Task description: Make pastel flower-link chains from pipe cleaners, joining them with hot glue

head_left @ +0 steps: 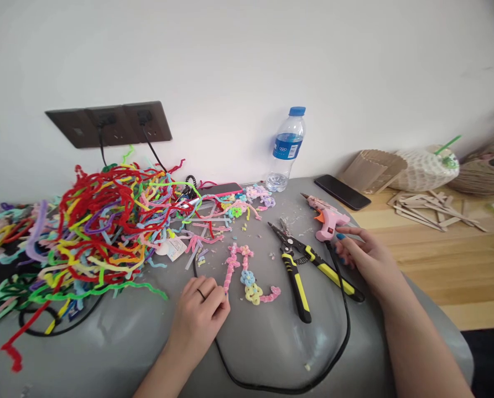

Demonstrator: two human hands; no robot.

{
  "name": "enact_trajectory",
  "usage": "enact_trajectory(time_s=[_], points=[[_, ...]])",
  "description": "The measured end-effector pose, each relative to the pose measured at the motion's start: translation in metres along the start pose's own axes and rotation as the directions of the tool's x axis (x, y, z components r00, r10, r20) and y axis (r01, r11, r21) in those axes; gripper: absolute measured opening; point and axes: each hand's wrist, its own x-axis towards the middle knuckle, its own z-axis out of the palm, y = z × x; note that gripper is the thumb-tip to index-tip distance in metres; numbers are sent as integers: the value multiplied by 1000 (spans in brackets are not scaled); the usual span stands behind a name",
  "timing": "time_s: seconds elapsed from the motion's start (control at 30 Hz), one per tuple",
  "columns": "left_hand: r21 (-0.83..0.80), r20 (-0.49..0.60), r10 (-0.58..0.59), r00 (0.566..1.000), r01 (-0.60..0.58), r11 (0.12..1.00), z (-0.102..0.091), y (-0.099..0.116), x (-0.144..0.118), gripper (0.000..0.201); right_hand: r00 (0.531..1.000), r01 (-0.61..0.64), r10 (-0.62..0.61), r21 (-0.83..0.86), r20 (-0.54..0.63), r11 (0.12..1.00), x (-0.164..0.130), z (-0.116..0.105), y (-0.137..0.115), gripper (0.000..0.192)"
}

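Observation:
My left hand point(201, 312) rests on the grey surface point(271, 354), its fingertips pinching the lower end of a pink pipe-cleaner stem point(231, 268). That stem belongs to a small pastel pipe-cleaner flower piece point(250, 284) lying flat. My right hand point(365, 257) lies to the right, with fingers touching the handle of a pink glue gun point(326, 218) that rests on the surface. Yellow-and-black pliers point(299, 265) lie open between the two hands. The glue gun's black cord point(346, 326) curves toward me.
A big tangle of coloured pipe cleaners point(101, 226) fills the left side. A water bottle point(286, 149) stands by the wall, near a black phone point(342, 192) and a red phone point(222, 189). Wooden sticks point(433, 210), a cup point(427, 168) and twine sit on the wooden table at right.

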Motion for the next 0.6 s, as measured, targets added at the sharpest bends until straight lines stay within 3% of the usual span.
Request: enact_trajectory(time_s=[0.3, 0.6], points=[[-52, 9, -53, 999, 54, 997, 0, -2, 0, 23, 1000, -7, 7, 13, -12, 1000, -1, 1, -2, 49], [-100, 92, -110, 990, 119, 988, -1, -2, -2, 20, 999, -3, 3, 10, -32, 1000, -3, 2, -5, 48]])
